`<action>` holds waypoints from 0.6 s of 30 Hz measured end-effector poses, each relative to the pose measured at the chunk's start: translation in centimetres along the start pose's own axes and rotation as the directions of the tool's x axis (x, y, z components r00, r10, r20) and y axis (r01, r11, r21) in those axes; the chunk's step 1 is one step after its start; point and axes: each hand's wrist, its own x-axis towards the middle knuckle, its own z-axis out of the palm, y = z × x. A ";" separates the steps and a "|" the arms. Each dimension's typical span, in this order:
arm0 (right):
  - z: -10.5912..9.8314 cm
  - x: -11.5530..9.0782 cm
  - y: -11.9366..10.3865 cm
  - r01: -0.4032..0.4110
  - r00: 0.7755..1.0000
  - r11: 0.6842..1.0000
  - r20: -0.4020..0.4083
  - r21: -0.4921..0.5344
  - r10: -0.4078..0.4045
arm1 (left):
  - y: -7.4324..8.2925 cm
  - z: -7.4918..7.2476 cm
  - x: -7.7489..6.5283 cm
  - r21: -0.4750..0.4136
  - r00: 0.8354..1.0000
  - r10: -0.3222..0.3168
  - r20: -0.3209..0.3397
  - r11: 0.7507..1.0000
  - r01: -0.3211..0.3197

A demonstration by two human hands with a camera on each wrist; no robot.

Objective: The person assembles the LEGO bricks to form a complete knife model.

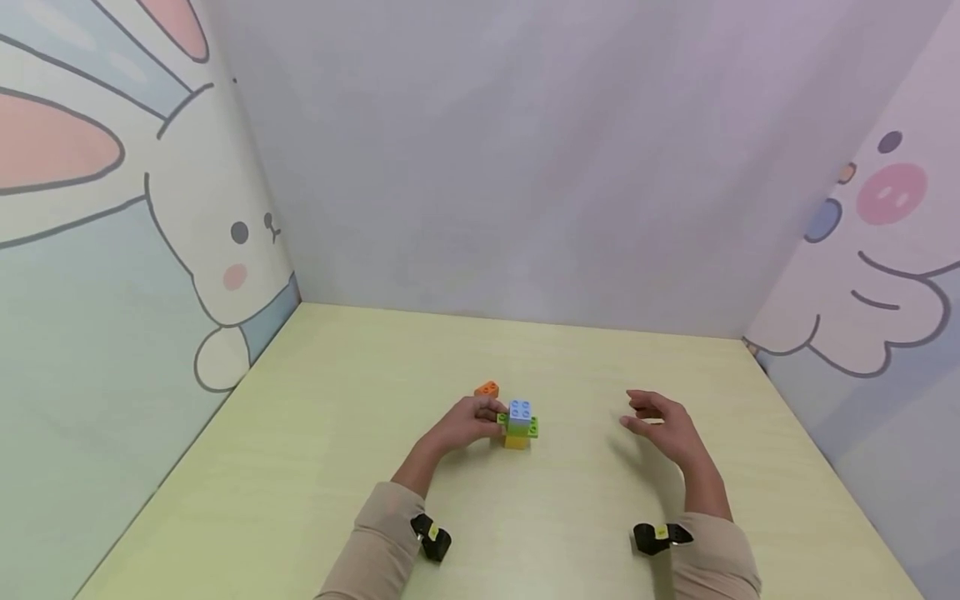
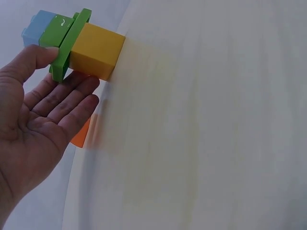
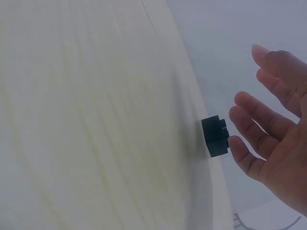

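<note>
A small stack of toy building bricks [image 1: 520,414] stands on the table, with a light blue brick [image 2: 38,28] on top, then a green brick [image 2: 56,29], a wider green plate [image 2: 72,43] and a yellow brick [image 2: 97,48] at the bottom. My left hand [image 1: 467,423] pinches the plate's left end, thumb against its edge and fingers underneath. An orange brick [image 1: 487,389] lies just beyond that hand. To the right, my right hand [image 1: 666,429] is held over the table, fingers loosely bent and nothing in them. A dark brick [image 3: 215,136] sits near its fingertips in the right wrist view.
The pale wooden table [image 1: 585,517] is bounded by a plain back wall [image 1: 487,167] and side walls printed with cartoon animals. Each sleeved wrist carries a black camera strap [image 1: 431,537].
</note>
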 end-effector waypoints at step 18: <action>-1.9 0.0 2.1 -0.088 0.993 0.996 -0.077 0.023 0.090 | 0.2 0.0 -0.1 0.005 1.000 0.001 0.003 1.000 -0.001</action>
